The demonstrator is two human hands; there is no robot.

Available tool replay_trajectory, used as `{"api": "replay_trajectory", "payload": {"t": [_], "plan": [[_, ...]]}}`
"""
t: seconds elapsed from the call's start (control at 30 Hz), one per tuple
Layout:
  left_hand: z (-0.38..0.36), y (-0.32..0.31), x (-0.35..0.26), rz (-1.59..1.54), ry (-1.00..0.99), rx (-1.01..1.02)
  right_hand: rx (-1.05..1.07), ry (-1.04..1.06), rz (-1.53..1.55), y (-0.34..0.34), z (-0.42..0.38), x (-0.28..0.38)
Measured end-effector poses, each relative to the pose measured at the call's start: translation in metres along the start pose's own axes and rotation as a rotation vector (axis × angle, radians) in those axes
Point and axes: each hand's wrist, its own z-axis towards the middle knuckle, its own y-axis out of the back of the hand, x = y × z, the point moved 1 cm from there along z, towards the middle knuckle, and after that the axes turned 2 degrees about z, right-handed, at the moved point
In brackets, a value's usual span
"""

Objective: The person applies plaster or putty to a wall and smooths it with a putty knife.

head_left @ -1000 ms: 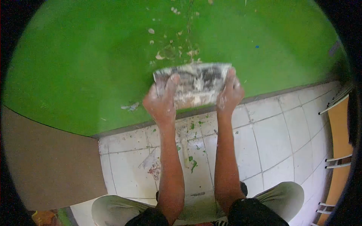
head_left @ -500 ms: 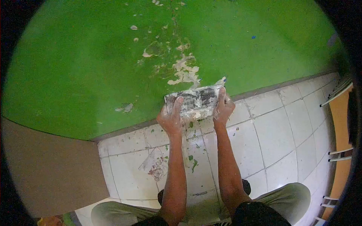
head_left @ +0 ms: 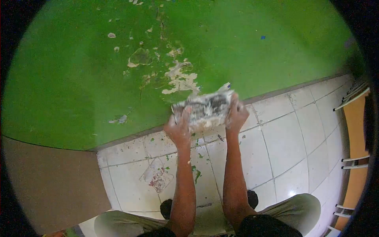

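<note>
A dark rectangular plate [head_left: 209, 106], smeared with white paste, spans the space between my two hands at the foot of the green wall [head_left: 94, 75]. My left hand [head_left: 177, 128] is closed on its left end, thumb across the face. At the other end my right hand [head_left: 237, 115] grips it the same way. Both hands carry whitish residue. Just above the plate, pale bare patches [head_left: 181, 81] show where the green paint is gone. Whether the plate's far edge touches the wall cannot be made out; it is slightly blurred.
White floor tiles [head_left: 241, 166] carry green paint flakes [head_left: 197, 173] and a crumpled clear plastic packet [head_left: 157, 177]. A brown panel [head_left: 51, 181] stands at the left. Orange-topped furniture with pale metal legs [head_left: 355, 130] lines the right edge. My knees flank the work spot.
The wall patches and floor packet have shifted left in view, while my hands and the plate stay near the same spot. The plate now looks blurred.
</note>
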Motion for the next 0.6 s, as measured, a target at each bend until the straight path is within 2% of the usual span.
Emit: {"api": "replay_trajectory", "payload": {"t": [0.03,0.07,0.1,0.13,0.2,0.23,0.3,0.33,0.4,0.43,0.47,0.5,0.6], "plan": [[-0.006,-0.004,0.038,-0.102,0.035,-0.034,-0.004,-0.004,0.008,0.0,-0.004,-0.011],[-0.008,-0.007,0.057,-0.204,0.072,-0.065,0.035,0.083,-0.09,0.0,-0.006,-0.018],[-0.006,0.0,0.045,-0.128,0.108,-0.045,0.079,0.169,-0.195,0.001,-0.007,-0.022],[-0.004,0.006,0.031,-0.119,0.118,-0.042,0.082,0.158,-0.204,0.001,-0.012,-0.02],[0.004,0.008,0.004,-0.127,0.052,-0.075,0.096,-0.129,0.088,-0.005,-0.013,-0.001],[0.007,0.007,-0.001,-0.326,0.05,-0.089,0.102,-0.131,0.089,-0.01,-0.003,0.018],[0.014,0.003,-0.018,-0.435,0.058,-0.12,0.15,0.254,-0.123,-0.019,0.017,0.06],[0.016,-0.001,-0.027,-0.552,0.065,-0.145,0.142,0.253,-0.127,-0.016,0.017,0.065],[0.017,-0.003,-0.035,-0.503,-0.017,-0.155,0.08,0.137,-0.118,-0.011,0.018,0.074],[0.013,-0.001,-0.031,-0.288,-0.024,-0.092,0.089,0.152,-0.115,-0.008,0.017,0.057],[0.009,0.001,-0.025,-0.067,-0.032,-0.022,0.063,0.063,-0.062,-0.001,0.012,0.02],[0.004,-0.005,-0.022,-0.086,0.032,-0.031,0.028,-0.028,-0.006,-0.003,0.009,0.023],[-0.004,-0.005,-0.013,-0.231,0.059,-0.097,0.1,0.07,-0.087,-0.002,0.016,0.037]]}}
